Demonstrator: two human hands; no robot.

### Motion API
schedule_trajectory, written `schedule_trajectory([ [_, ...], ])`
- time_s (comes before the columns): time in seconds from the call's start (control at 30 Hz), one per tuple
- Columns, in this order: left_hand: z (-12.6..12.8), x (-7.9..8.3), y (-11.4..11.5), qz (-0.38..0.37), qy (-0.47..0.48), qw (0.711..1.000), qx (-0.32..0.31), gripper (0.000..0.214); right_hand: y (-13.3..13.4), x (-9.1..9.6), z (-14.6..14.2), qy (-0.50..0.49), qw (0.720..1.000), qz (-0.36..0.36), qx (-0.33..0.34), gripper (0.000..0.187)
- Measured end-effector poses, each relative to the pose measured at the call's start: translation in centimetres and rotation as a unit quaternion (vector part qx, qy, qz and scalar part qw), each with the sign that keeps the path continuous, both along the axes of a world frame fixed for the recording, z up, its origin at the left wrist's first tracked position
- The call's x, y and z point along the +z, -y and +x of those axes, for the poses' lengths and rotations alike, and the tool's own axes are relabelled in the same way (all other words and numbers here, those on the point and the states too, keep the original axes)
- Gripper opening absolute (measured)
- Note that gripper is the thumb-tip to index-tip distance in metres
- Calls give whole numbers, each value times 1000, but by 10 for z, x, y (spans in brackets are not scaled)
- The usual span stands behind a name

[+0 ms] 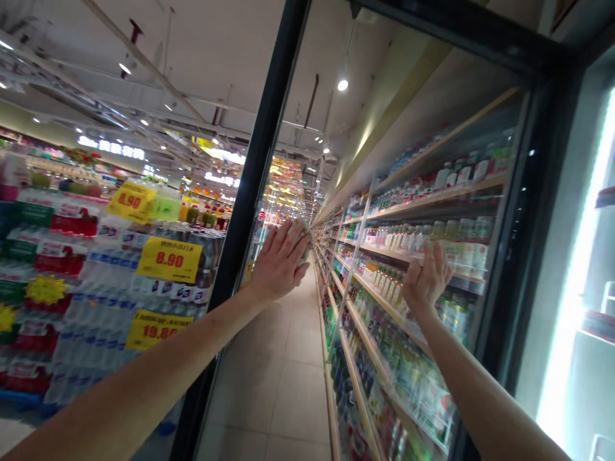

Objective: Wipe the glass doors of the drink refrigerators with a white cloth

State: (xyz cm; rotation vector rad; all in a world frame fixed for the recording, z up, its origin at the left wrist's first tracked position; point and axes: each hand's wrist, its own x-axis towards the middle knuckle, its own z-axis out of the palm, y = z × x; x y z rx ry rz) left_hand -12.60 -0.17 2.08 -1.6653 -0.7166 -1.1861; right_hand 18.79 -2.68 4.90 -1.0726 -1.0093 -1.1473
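Black framing (263, 137) borders the glass door (336, 147), which stands tilted in view before the person. The left hand (281, 259) is positioned at the left-centre of the glass door. Its fingers lie nearly straight and close together, holding a pale cloth (307, 238) against the pane; the cloth is mostly covered by the hand. The right hand (427, 275) is raised at the right half of the glass door, well apart from the left, fingers loosely bent. I cannot tell whether it touches the pane or grips anything. Stocked shelves (384, 253) and a tiled floor (269, 384) appear within the outline of the glass door. Left of the glass door are stacked drink packs (108, 307) with yellow price signs (170, 259). Right of the glass door, a bright light strip (571, 294) runs lengthwise.
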Motion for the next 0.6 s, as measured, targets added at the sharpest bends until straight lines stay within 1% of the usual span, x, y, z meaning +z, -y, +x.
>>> schedule_trajectory([
  [0.03, 4, -2, 1, 4, -11, 1000, -1, 54, 0, 0, 0, -1, 1000, 0, 0, 49],
  [0.1, 14, -16, 4, 19, -118, 993, -12, 54, 1, 0, 0, 0, 1000, 0, 1, 49],
  [0.17, 23, -28, 7, 39, -238, 970, -24, 52, 0, 0, 0, 4, 1000, 0, 0, 49],
  [0.2, 25, -28, 7, 46, -270, 961, -27, 52, 0, 0, 0, 4, 1000, 1, -2, 49],
  [0.23, 26, -22, 6, 49, -275, 960, -28, 52, 0, 0, 0, 2, 1000, 4, -4, 49],
  [0.27, 25, -11, 5, 48, -252, 966, -27, 52, -1, 0, 1, 0, 1000, 6, -5, 49],
  [0.3, 24, 3, 4, 44, -209, 977, -26, 52, -1, 0, 1, -1, 1000, 7, -5, 48],
  [0.37, 20, 34, 1, 29, -85, 996, -21, 51, -1, 0, 1, 1, 1000, 9, -3, 49],
  [0.4, 19, 45, 0, 24, -29, 999, -23, 51, 0, 0, 1, 2, 1000, 9, -2, 49],
  [0.43, 19, 50, 0, 18, 12, 999, -25, 51, 0, 0, 1, 4, 1000, 8, 0, 49],
  [0.47, 19, 50, 0, 14, 28, 999, -27, 52, 1, 0, 0, 4, 1000, 5, 1, 49],
  [0.5, 21, 45, 0, 12, 16, 999, -30, 53, 1, 0, 0, 4, 1000, 3, 2, 49],
  [0.53, 23, 35, 1, 12, -23, 999, -32, 54, 2, 0, -1, 3, 1000, 2, 3, 49],
  [0.6, 26, 12, 3, 19, -147, 988, -36, 55, 2, 0, -1, 2, 1000, 0, 4, 49],
])
